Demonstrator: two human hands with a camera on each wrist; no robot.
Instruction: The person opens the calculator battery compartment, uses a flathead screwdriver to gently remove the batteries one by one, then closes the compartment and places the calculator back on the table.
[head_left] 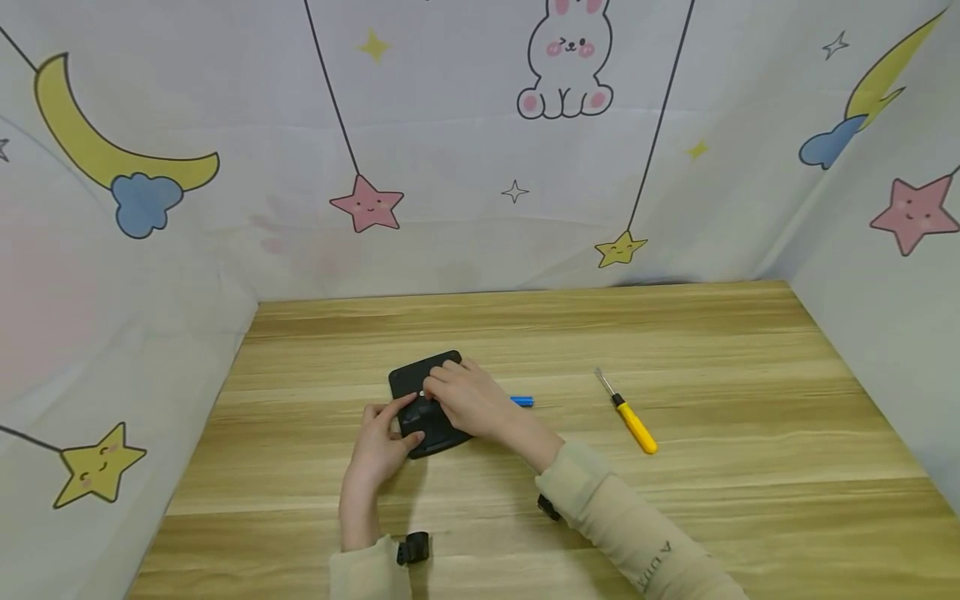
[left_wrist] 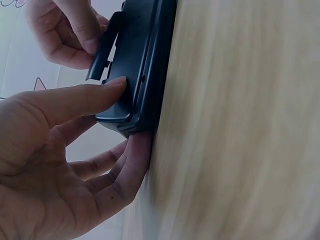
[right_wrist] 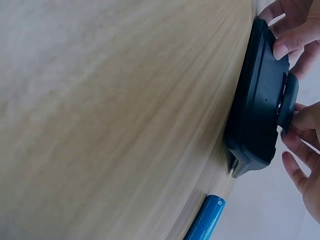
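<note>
A black wedge-shaped plastic device (head_left: 408,379) lies on the wooden table, its battery side facing up. My left hand (head_left: 377,442) grips its near left edge; in the left wrist view the thumb presses on the top face and the other fingers reach round the side. A small black battery cover (left_wrist: 104,50) stands tilted up from the device. My right hand (head_left: 471,402) pinches this cover (right_wrist: 288,102) between thumb and fingers. Just right of the device lies a blue battery (right_wrist: 206,218), partly hidden by the right hand in the head view. The inside of the battery bay is mostly hidden.
A screwdriver (head_left: 633,423) with a yellow handle lies on the table (head_left: 750,400) to the right, its tip pointing away. White cloth walls (head_left: 465,150) printed with stars, moons and a rabbit enclose the table at the back and sides.
</note>
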